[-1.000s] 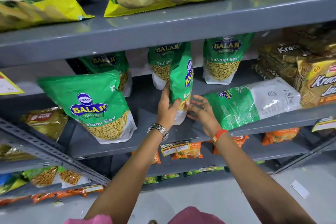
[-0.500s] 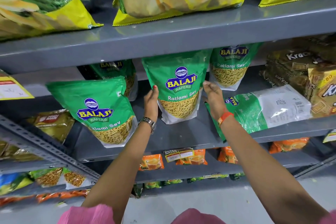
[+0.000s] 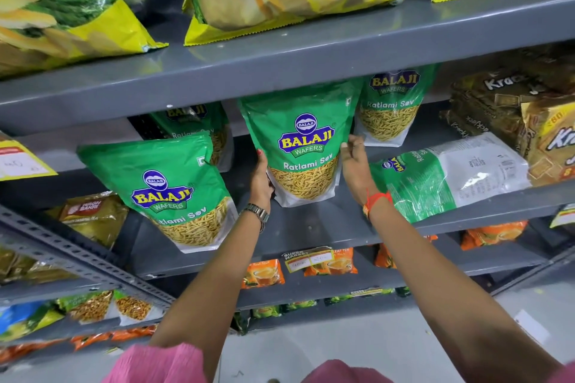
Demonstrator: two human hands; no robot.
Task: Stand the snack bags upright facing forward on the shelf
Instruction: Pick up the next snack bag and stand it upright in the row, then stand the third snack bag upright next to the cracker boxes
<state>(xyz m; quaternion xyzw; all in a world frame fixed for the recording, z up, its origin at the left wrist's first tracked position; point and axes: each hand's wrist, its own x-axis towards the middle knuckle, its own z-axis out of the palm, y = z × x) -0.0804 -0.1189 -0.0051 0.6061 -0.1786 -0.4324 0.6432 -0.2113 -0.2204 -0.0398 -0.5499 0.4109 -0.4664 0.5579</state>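
Grey metal shelf (image 3: 311, 227) holds green snack bags (image 3: 303, 149) above pale floor (image 3: 357, 339).

Orange tea packets (image 3: 329, 264), biscuit packs (image 3: 485, 109)

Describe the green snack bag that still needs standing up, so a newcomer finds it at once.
Start at the grey middle shelf, under the yellow chip bags. Just right of the right hand lies a green Balaji bag on its side. The other green bags there stand upright with logos forward; this one's white printed back panel shows and its logo runs sideways.
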